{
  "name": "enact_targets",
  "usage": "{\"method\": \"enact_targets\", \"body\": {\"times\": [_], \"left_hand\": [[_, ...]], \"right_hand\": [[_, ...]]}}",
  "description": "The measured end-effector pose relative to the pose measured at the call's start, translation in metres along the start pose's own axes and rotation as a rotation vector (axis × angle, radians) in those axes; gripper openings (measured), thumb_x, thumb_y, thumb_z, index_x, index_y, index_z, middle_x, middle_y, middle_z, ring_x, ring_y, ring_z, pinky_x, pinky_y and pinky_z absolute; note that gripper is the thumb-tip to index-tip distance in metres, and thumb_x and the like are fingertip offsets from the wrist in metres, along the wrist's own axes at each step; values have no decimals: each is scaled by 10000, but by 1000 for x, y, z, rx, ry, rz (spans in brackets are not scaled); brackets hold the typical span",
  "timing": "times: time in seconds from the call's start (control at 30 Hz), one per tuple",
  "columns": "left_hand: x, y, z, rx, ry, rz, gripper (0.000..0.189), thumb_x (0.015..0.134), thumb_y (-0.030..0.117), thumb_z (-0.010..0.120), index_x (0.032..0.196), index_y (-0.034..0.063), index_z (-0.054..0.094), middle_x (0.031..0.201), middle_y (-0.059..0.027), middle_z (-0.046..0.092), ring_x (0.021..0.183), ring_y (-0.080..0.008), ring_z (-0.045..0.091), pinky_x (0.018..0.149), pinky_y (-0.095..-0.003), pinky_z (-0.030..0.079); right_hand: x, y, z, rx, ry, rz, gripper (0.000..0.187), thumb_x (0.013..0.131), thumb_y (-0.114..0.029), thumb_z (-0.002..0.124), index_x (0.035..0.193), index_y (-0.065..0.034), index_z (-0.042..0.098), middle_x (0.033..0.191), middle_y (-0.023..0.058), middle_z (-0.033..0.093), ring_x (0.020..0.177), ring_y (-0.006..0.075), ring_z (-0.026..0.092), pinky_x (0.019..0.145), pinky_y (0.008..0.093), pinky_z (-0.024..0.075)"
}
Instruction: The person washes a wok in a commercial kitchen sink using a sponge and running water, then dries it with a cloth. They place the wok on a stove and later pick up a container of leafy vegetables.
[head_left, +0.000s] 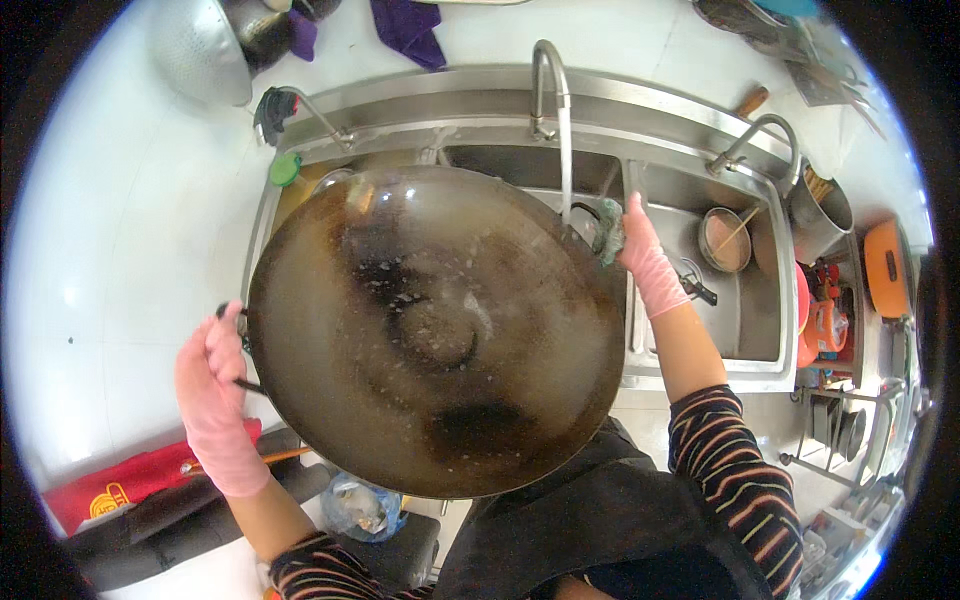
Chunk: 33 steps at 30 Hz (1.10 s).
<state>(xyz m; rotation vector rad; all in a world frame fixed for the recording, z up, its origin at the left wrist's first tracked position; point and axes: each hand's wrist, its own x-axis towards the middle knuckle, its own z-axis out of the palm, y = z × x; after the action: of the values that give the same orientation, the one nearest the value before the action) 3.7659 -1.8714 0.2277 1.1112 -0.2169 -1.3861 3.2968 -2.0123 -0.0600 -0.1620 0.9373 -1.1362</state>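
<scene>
A large, dark metal wok (442, 330) spans the space over the left and middle basins of a steel sink. My left hand (217, 375), in a pink glove, is closed around the wok's left loop handle (250, 385). On the far side, my gloved right hand (643, 244) is at the right handle (586, 208), with a green scrubbing pad (610, 232) at its fingers; its exact grip is partly hidden. Water runs from the middle faucet (551, 75) down beside the wok's right rim. Wet spots and brown-black stains mark the wok's inside.
The right basin (690, 330) holds a metal bowl (724, 240) with a stick in it and a black-handled utensil (699, 289). A steel pot (823, 210) stands right of the sink. A blue plastic bag (363, 507) lies low, left of me. A colander (199, 56) hangs upper left.
</scene>
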Motion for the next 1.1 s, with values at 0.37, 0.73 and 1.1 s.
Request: {"method": "enact_targets", "body": {"times": [0.37, 0.73, 1.1], "left_hand": [[26, -25, 102, -158, -190, -223, 309, 890, 32, 268, 1147, -136, 293, 668, 11, 308, 489, -56, 252, 381, -185, 215], [62, -108, -13, -571, -2, -442, 344, 880, 36, 250, 1167, -154, 250, 621, 29, 292, 441, -50, 251, 354, -173, 203], [83, -266, -72, -423, 151, -419, 255, 881, 164, 360, 974, -33, 492, 525, 61, 250, 399, -54, 201, 330, -191, 165]], "right_hand": [[4, -26, -104, -2424, -28, -418, 171, 794, -167, 460, 872, -87, 589, 862, 153, 604, 805, 308, 592, 675, 377, 483], [-24, -214, 33, -3238, 44, -143, 89, 702, -74, 592, 767, -24, 629, 823, 129, 620, 698, 231, 606, 628, 331, 498], [-56, -218, 194, -2371, 602, -682, 383, 796, -312, 499, 806, 54, 611, 845, 208, 607, 782, 321, 598, 715, 342, 475]]}}
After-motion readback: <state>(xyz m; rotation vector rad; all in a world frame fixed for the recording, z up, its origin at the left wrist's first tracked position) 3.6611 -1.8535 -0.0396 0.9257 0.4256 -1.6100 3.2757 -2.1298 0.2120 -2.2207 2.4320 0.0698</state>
